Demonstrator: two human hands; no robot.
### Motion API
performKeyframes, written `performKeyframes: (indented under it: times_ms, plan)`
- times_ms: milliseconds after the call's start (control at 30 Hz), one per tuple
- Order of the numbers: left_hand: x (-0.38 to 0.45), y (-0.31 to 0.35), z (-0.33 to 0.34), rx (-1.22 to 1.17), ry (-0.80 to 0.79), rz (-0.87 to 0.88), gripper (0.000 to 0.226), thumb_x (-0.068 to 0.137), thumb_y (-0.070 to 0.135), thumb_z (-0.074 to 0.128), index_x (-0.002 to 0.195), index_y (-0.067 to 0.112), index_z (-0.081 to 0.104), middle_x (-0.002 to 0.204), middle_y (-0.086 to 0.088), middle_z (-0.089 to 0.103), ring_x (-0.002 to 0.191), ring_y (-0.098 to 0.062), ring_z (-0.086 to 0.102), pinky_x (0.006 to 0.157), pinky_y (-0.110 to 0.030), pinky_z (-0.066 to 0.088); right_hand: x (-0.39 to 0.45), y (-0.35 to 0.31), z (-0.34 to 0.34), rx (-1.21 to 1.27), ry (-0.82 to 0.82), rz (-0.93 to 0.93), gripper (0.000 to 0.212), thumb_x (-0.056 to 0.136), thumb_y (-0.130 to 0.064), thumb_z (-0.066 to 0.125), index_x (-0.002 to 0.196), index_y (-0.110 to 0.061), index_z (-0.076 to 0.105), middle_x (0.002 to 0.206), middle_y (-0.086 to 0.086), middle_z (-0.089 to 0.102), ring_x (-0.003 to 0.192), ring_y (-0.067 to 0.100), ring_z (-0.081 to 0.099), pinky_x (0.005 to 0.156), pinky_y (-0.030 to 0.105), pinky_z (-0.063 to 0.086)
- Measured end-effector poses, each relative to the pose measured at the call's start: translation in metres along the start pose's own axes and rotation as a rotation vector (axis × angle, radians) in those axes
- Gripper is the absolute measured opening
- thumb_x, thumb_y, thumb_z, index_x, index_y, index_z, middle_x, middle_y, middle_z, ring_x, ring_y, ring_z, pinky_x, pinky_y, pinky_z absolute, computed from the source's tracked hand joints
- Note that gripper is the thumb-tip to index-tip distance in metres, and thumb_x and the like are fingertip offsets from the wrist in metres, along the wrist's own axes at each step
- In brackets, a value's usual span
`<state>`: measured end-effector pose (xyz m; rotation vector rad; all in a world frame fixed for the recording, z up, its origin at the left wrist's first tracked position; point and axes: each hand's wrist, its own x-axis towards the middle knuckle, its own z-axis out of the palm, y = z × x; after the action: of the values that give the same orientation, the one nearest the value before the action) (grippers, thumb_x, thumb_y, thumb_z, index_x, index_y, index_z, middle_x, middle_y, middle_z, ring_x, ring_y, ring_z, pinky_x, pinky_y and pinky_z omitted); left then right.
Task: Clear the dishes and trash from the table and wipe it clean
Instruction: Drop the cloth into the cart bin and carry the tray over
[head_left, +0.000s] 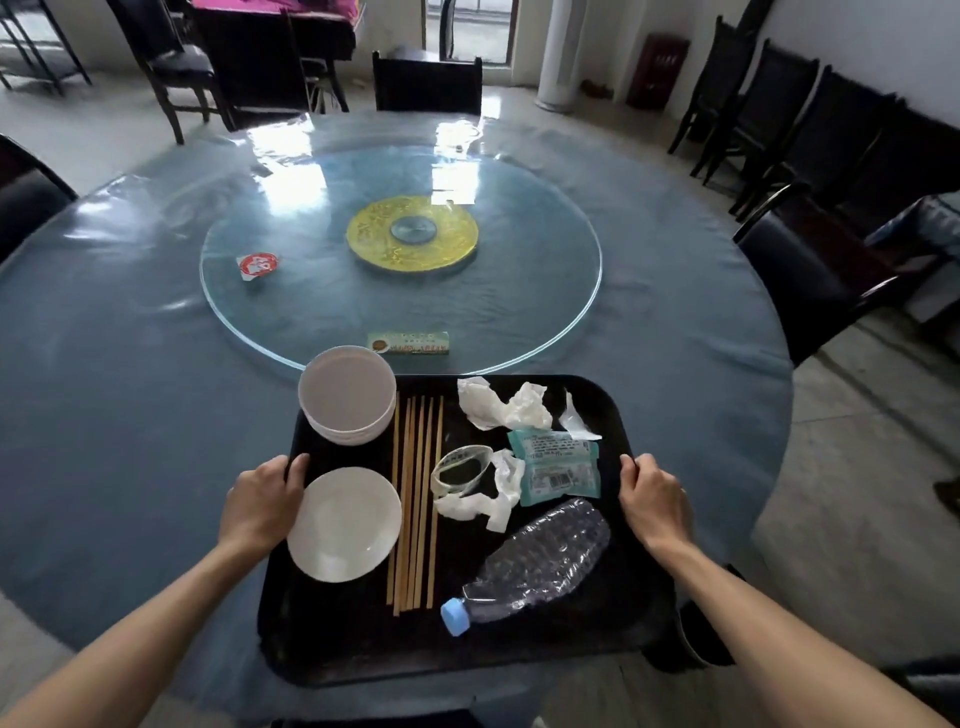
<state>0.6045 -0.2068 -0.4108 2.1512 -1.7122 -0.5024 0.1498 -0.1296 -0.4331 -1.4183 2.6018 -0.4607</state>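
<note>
A black tray (597, 631) sits at the near edge of the round blue table (130, 415). My left hand (262, 499) grips its left rim and my right hand (654, 501) grips its right rim. On the tray lie stacked white bowls (347, 393), a white plate (344, 522), several wooden chopsticks (415, 504), crumpled tissues (506, 405), a clear plastic ring (462, 469), a teal wrapper (558, 462) and a crushed plastic bottle (535, 564) with a blue cap.
A glass turntable (519, 291) with a yellow centre (412, 234) fills the table's middle. On it lie a small red-lidded cup (255, 265) and a green box (409, 343). Dark chairs (810, 270) stand around the table and along the right wall.
</note>
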Motion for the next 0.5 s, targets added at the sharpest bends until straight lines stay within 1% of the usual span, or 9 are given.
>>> performKeyframes:
  times_ms: [133, 233, 300, 400, 500]
  plan:
    - [-0.004, 0.05, -0.02, -0.012, -0.047, 0.101, 0.048, 0.101, 0.033, 0.053, 0.062, 0.005, 0.052, 0.083, -0.029, 0.067, 0.086, -0.049, 0.061, 0.068, -0.044, 0.037, -0.013, 0.027, -0.05, 0.037, 0.048, 0.077, 0.038, 0.106, -0.035, 0.046, 0.089, -0.003, 0.057, 0.088, 0.027, 0.07, 0.083, 0.046, 0.068, 0.062, 0.039, 0.035]
    - [-0.009, 0.095, -0.025, -0.028, -0.098, 0.159, 0.046, 0.101, 0.035, 0.054, 0.068, 0.003, 0.061, 0.086, -0.028, 0.069, 0.088, -0.048, 0.063, 0.07, -0.044, 0.041, -0.023, 0.054, -0.096, 0.025, 0.087, 0.133, 0.039, 0.106, -0.035, 0.046, 0.092, -0.002, 0.06, 0.091, 0.028, 0.07, 0.086, 0.046, 0.068, 0.063, 0.041, 0.038]
    - [-0.014, 0.127, -0.023, -0.032, -0.121, 0.216, 0.046, 0.1, 0.037, 0.054, 0.066, 0.007, 0.06, 0.084, -0.027, 0.07, 0.086, -0.047, 0.064, 0.07, -0.045, 0.044, -0.03, 0.076, -0.128, -0.018, 0.101, 0.172, 0.04, 0.106, -0.037, 0.044, 0.096, -0.002, 0.062, 0.097, 0.027, 0.07, 0.09, 0.045, 0.067, 0.065, 0.042, 0.042]
    - [-0.032, 0.183, -0.021, -0.071, -0.166, 0.295, 0.046, 0.1, 0.035, 0.056, 0.059, 0.012, 0.056, 0.078, -0.026, 0.069, 0.081, -0.045, 0.064, 0.068, -0.044, 0.044, -0.041, 0.118, -0.169, -0.042, 0.133, 0.244, 0.041, 0.106, -0.04, 0.042, 0.095, -0.005, 0.062, 0.1, 0.025, 0.07, 0.093, 0.044, 0.066, 0.066, 0.041, 0.041]
    - [-0.059, 0.24, -0.014, -0.112, -0.202, 0.376, 0.048, 0.099, 0.032, 0.057, 0.057, 0.009, 0.056, 0.07, -0.024, 0.068, 0.075, -0.042, 0.063, 0.065, -0.043, 0.042, -0.055, 0.166, -0.208, -0.055, 0.172, 0.313, 0.042, 0.105, -0.042, 0.041, 0.095, -0.008, 0.062, 0.1, 0.023, 0.071, 0.093, 0.042, 0.067, 0.069, 0.043, 0.047]
